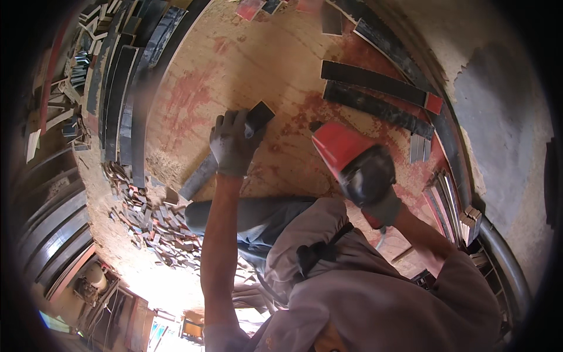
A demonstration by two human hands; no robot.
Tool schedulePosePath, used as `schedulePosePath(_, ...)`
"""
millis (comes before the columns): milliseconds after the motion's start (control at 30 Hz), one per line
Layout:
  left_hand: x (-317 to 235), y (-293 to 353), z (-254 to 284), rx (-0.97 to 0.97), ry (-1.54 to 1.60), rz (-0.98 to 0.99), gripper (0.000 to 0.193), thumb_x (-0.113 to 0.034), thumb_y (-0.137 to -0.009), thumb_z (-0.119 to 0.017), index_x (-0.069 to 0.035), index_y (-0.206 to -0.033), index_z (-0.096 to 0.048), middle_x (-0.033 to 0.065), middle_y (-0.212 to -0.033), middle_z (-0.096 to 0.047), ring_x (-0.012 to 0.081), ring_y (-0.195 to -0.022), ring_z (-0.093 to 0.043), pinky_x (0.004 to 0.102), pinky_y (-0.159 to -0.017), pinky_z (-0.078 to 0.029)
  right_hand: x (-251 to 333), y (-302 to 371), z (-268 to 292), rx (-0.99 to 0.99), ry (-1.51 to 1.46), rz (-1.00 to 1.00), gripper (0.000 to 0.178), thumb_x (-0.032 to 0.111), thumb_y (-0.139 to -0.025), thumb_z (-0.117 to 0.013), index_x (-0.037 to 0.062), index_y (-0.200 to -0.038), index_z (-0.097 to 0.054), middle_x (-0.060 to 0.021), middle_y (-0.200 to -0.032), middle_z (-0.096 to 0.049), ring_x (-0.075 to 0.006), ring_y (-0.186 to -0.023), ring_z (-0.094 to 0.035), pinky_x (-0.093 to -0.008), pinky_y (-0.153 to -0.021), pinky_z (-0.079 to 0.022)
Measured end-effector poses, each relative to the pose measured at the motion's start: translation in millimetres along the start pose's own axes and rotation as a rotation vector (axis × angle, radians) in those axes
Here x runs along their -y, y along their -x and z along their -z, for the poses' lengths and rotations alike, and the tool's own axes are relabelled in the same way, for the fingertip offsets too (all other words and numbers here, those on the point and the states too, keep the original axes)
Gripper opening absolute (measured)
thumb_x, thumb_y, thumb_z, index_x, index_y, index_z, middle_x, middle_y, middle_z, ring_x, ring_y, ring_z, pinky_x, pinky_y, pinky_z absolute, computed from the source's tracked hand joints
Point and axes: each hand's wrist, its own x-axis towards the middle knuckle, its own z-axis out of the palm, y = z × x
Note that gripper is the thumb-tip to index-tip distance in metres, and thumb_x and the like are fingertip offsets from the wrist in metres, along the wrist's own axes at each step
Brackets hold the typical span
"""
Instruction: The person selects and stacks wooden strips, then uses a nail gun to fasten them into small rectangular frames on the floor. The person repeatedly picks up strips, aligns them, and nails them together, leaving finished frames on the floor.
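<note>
A narrow black board strip (198,177) slants across the wide, red-stained tan sheet in front of me. My left hand (230,144), in a grey glove, is closed over this strip, and the strip's far end shows past the thumb. To the right, my right hand (382,210), gloved too, grips a red-and-black power tool (346,152). The tool is held apart from the strip and looks slightly blurred. Its working end and the hand's fingers are mostly hidden by its body.
Two black strips (375,82) lie on the tan sheet (246,64) at the right. Long dark boards (123,94) are stacked on the left. Small offcuts (158,226) are heaped at the lower left. A pipe (504,258) runs along the wall at the right.
</note>
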Motion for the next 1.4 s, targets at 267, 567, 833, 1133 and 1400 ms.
schedulePosePath(267, 5, 3, -5, -0.007, 0.02, 0.03, 0.047, -0.038, -0.073, -0.084, -0.013, -0.109, -0.069, 0.0068, -0.103, -0.066, 0.0311, -0.097, -0.063, 0.0461, -0.081, -0.054, -32, -6, -22, -0.056, 0.595, 0.18, 0.059, 0.029, -0.096, -0.068, 0.0142, -0.15, -0.05, -0.0147, -0.146, -0.054, -0.0299, -0.127, -0.057, -0.0415, -0.106, -0.047)
schedulePosePath(567, 6, 8, -8, -0.02, 0.061, 0.08, 0.051, -0.041, -0.071, -0.084, -0.014, -0.111, -0.068, 0.0056, -0.103, -0.066, 0.0301, -0.1, -0.063, 0.0475, -0.083, -0.051, 51, -68, -21, 0.03, -0.173, 0.143, 0.026, 0.027, -0.101, -0.065, 0.0095, -0.12, -0.065, -0.0063, -0.102, -0.064, -0.0167, -0.085, -0.061, -0.0336, -0.079, -0.051)
schedulePosePath(833, 8, 15, -15, -0.063, 0.11, 0.137, 0.048, -0.035, -0.072, -0.083, -0.014, -0.113, -0.067, 0.008, -0.109, -0.064, 0.0335, -0.106, -0.06, 0.0489, -0.086, -0.05, 90, -68, -19, 0.078, -0.199, -0.13, 0.012, 0.019, -0.105, -0.062, 0.0078, -0.108, -0.064, 0.0021, -0.08, -0.057, -0.0072, -0.068, -0.052, -0.0271, -0.063, -0.046)
schedulePosePath(1133, 16, 30, -25, -0.216, 0.273, 0.187, 0.065, -0.036, -0.068, -0.086, -0.016, -0.126, -0.063, 0.0103, -0.121, -0.059, 0.0355, -0.115, -0.054, 0.0489, -0.094, -0.047, 63, -80, -25, 0.046, 0.275, 0.507, 0.06, 0.016, -0.104, -0.061, 0.0138, -0.158, -0.036, 0.0007, -0.082, -0.06, -0.0072, -0.065, -0.057, -0.0288, -0.057, -0.048)
schedulePosePath(1400, 34, 69, 6, -0.14, -0.055, 0.287, 0.062, -0.036, -0.069, -0.087, -0.016, -0.123, -0.065, 0.0099, -0.119, -0.06, 0.0342, -0.115, -0.056, 0.0483, -0.094, -0.05, 0, -15, -25, -0.293, 0.443, 0.25, 0.068, 0.021, -0.09, -0.072, 0.0097, -0.15, -0.042, -0.0183, -0.124, -0.065, -0.0347, -0.109, -0.068, -0.0493, -0.09, -0.055)
